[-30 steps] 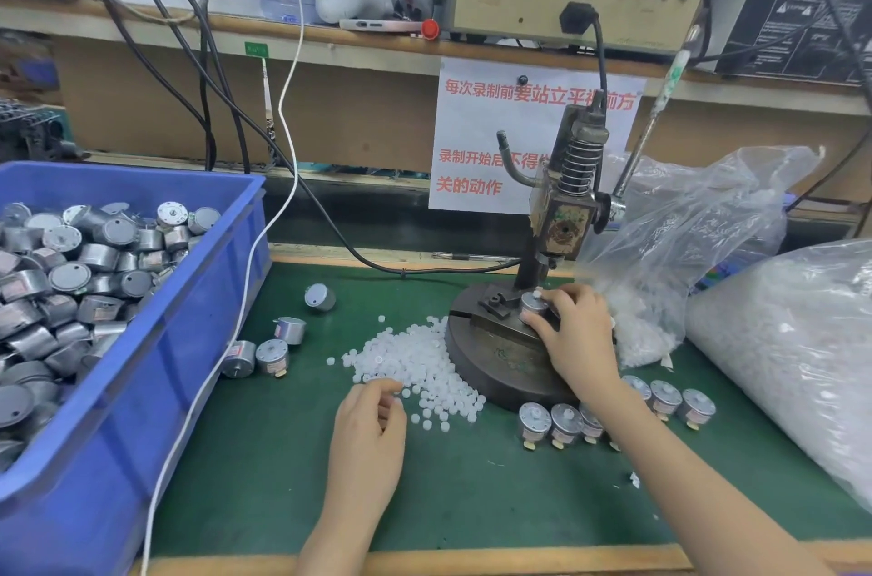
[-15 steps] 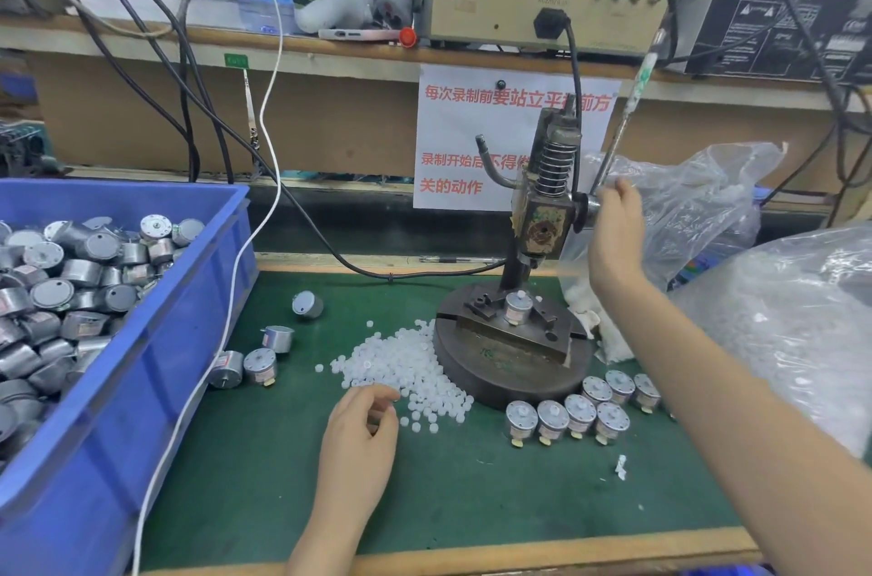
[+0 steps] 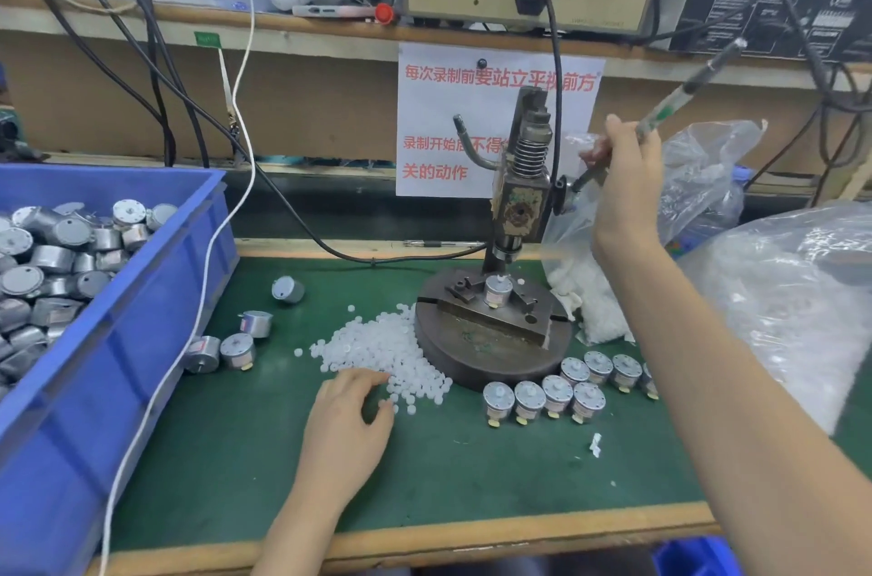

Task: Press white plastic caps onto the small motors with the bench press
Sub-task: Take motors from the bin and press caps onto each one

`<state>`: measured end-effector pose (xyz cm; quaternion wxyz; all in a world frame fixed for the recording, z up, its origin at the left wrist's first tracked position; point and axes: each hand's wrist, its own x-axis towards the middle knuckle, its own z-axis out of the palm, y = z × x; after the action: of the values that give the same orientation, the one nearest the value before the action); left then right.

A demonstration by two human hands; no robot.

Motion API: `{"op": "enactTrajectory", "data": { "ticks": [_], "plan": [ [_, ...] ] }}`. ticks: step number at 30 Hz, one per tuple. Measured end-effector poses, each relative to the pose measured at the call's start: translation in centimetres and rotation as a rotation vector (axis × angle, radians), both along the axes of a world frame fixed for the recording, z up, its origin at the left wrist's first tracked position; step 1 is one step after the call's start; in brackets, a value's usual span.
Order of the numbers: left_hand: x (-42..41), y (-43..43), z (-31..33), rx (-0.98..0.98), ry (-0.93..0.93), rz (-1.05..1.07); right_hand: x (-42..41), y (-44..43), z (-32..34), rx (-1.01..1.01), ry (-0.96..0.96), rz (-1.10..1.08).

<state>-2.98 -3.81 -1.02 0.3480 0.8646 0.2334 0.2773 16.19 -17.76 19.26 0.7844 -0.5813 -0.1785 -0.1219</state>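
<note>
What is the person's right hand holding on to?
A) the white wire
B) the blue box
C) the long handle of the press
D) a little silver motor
C: the right hand is up high with its fingers curled round the long handle that sticks out of the side of the bench press; it does not touch any motor, box or wire.

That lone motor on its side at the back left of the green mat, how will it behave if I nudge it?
The motor would probably roll: it is a short round can resting on its curved side on the flat green mat. Its shiny metal shell suggests it is stiff and fairly heavy for its size, perhaps slippery to pinch.
</note>
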Motion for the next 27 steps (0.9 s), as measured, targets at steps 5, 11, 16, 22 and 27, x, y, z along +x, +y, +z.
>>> {"op": "enactTrajectory", "data": {
  "ticks": [5,11,16,22,27],
  "plan": [
    [0.2,-0.2,-0.3,0.1,0.046,0.02,-0.7,-0.1,0.1,0.126,0.08,0.006],
    [-0.2,-0.2,-0.5,0.126,0.049,-0.001,-0.6,-0.3,-0.9,0.163,0.039,0.048],
    [-0.1,-0.3,-0.4,0.128,0.05,-0.007,-1.0,-0.3,-2.0,0.035,-0.125,0.003],
    [-0.2,-0.3,-0.3,0.125,0.066,-0.029,0.5,-1.5,-7.2,-0.39,0.011,-0.04],
    [-0.2,-0.5,-0.1,0.061,0.064,-0.043,0.3,-0.6,-13.0,-0.818,0.037,0.037]
  ]
}}
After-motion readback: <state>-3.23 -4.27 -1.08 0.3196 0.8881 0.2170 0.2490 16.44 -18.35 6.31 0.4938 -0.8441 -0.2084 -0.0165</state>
